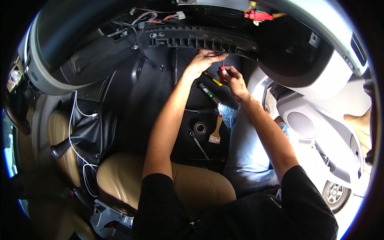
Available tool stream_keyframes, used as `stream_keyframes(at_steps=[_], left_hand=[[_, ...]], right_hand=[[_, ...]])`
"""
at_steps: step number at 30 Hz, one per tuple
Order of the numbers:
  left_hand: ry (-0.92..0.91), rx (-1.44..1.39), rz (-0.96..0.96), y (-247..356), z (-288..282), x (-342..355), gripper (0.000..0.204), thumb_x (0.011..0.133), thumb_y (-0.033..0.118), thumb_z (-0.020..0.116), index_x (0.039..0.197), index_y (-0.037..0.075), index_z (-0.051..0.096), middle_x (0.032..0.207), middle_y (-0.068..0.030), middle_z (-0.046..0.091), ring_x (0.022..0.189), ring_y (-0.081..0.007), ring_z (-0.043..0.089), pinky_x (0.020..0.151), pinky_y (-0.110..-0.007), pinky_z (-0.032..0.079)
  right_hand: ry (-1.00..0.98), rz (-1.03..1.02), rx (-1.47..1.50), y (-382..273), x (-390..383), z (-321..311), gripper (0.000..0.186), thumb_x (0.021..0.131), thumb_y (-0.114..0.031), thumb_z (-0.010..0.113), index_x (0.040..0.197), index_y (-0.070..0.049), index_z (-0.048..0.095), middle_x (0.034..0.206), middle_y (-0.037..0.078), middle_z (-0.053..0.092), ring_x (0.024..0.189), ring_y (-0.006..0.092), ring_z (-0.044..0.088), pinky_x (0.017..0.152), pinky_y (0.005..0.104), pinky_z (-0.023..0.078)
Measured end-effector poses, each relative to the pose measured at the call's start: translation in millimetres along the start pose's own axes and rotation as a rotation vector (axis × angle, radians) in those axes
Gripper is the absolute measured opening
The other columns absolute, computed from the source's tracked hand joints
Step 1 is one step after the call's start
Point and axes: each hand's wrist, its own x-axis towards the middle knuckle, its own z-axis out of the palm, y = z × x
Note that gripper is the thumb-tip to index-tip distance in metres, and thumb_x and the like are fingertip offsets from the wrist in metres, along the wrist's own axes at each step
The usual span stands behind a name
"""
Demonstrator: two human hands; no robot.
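My right hand (236, 83) is closed on a red-handled screwdriver (222, 72), which points up at the underside of a black ribbed plastic beam (188, 41) of the opened dashboard. My left hand (203, 64) reaches to the beam beside the screwdriver's shaft, fingertips bunched; what they grip is too small to make out. Below my hands on the dark carpet (156, 100) lie a black-and-yellow tool (216, 81), a lit flashlight (207, 92), a blue-handled tool (207, 111), a roll of tape (195, 128), a wooden-handled paintbrush (215, 129) and a wrench (199, 145).
Loose wires (152, 17) and a red connector (258, 15) hang above the beam. A white cable (73, 120) runs along the console at left. A tan seat (120, 180) is below me; the open door (328, 136) is at right, beside my jeans-clad leg.
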Motion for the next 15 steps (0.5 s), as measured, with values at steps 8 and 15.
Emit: stream_keyframes(at_steps=[8,15], left_hand=[[0.043,0.169,0.086,-9,4,7,0.019,0.086,0.015,0.078,0.097,0.0,0.075,0.091,-0.0058,0.075,0.085,-0.0102,0.067,0.08,-0.025,0.053],[0.226,0.266,0.007,-9,10,7,0.031,0.067,0.018,0.092,0.082,0.0,0.071,0.079,-0.0079,0.073,0.071,-0.0114,0.066,0.068,-0.026,0.053]], right_hand=[[-0.102,0.234,0.251,-5,16,-3,0.029,0.101,-0.025,0.054,0.127,-0.013,0.058,0.122,0.003,0.061,0.109,0.0214,0.055,0.095,0.0427,0.041],[-0.017,0.365,0.513,10,16,6,0.028,0.1,-0.026,0.055,0.122,-0.009,0.058,0.119,0.009,0.06,0.114,0.0276,0.056,0.091,0.0365,0.046]])
